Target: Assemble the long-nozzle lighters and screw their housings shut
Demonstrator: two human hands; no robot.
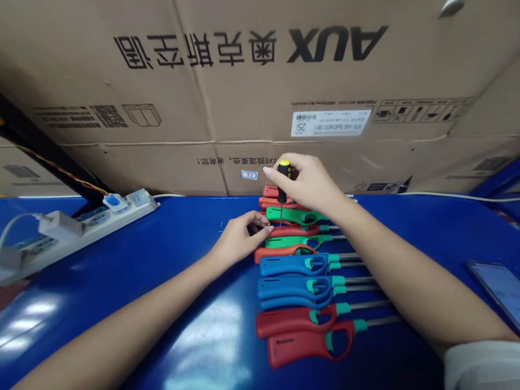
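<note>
utility lighters, screwdriver, power strip, phone, cardboard carton

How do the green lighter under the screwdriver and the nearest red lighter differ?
The green lighter has a green body; the nearest red lighter has a red one. The screwdriver tip sits over the green lighter, while nothing covers the red lighter. Both lie flat on the blue table, nozzles pointing right.
</note>
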